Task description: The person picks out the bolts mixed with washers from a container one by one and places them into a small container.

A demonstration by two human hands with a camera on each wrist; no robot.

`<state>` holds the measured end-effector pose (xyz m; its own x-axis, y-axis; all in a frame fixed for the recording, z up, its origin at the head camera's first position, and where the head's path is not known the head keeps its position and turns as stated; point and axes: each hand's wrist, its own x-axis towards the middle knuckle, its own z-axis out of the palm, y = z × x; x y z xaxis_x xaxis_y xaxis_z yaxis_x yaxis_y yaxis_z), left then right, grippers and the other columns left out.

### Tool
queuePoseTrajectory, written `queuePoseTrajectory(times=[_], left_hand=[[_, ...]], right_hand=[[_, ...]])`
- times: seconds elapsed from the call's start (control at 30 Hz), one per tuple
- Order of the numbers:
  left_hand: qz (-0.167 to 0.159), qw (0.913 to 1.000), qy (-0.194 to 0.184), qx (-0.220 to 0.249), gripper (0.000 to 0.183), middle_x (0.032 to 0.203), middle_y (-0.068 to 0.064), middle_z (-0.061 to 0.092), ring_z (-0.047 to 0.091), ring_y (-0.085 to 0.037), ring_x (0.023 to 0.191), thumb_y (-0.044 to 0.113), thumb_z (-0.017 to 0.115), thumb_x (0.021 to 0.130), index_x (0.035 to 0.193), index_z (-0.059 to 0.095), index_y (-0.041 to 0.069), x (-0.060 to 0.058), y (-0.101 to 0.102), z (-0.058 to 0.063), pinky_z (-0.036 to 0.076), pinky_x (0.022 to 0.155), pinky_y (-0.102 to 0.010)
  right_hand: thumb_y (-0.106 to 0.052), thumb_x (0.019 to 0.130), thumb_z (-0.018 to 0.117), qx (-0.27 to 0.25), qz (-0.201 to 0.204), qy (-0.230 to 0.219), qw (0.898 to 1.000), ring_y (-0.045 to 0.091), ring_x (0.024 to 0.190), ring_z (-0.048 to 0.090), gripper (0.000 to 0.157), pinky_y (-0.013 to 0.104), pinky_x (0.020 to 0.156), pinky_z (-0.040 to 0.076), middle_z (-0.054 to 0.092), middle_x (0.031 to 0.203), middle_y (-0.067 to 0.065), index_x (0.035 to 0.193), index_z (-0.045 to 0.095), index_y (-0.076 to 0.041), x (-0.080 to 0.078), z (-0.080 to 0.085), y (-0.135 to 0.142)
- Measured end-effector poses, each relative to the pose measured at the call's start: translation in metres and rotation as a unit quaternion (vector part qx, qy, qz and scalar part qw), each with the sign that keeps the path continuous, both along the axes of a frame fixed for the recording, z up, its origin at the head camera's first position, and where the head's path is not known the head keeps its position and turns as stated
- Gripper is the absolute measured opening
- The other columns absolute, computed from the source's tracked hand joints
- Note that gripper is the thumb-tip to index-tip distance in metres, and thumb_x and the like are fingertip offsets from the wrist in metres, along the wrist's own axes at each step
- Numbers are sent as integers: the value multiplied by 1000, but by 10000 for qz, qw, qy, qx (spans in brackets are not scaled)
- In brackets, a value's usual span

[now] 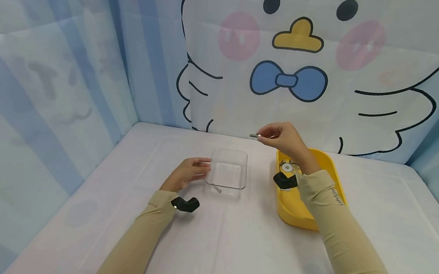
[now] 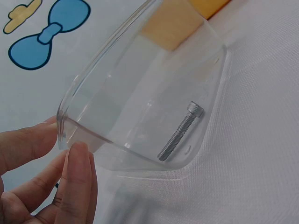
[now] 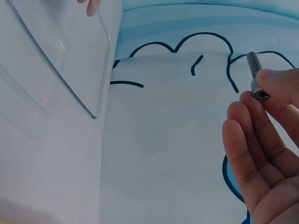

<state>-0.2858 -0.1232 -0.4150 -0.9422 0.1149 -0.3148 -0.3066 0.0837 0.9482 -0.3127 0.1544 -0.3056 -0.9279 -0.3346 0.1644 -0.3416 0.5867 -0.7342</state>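
A clear plastic box [image 1: 246, 171] stands on the table, its near-left side held by the left hand [image 1: 188, 172]. In the left wrist view, the thumb and fingertips [image 2: 78, 156] pinch the box's rim. One silver socket-head bolt [image 2: 177, 133] lies on the bottom of the box. Right of the box and above the table, the right hand [image 1: 283, 139] pinches a second socket-head bolt [image 3: 253, 63] by its head between thumb and forefinger. Its threaded shank points left in the head view, apart from the box. The other right fingers are lightly bent.
Under the right forearm sits a yellow tray [image 1: 295, 218] with metal parts and a round white disc [image 1: 287, 167] at its far left end. Behind the table hangs a curtain [image 1: 215, 96] with a cartoon print. Black devices [image 1: 185, 204] are strapped to both wrists.
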Motion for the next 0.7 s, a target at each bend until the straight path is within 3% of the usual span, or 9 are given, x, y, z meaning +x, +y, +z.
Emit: queuePoseTrajectory(times=[0.4, 0.7], left_hand=[[14, 10000, -31, -3, 45, 126, -14, 54, 54, -24, 117, 6, 61, 90, 134, 51, 6, -1, -1, 0, 46, 104, -37], [60, 10000, -76, 18, 45, 122, -12, 55, 56, -22, 113, 5, 62, 89, 133, 52, 6, -1, 0, 0, 47, 103, -36]], right_hand=[[-16, 85, 69, 78, 256, -57, 9996, 23, 84, 59, 21, 23, 75, 53, 68, 98, 14, 102, 70, -4, -2, -4, -8], [-12, 84, 70, 143, 447, -126, 9988, 23, 84, 64, 17, 32, 79, 57, 70, 95, 14, 99, 71, -3, -5, -10, -18]])
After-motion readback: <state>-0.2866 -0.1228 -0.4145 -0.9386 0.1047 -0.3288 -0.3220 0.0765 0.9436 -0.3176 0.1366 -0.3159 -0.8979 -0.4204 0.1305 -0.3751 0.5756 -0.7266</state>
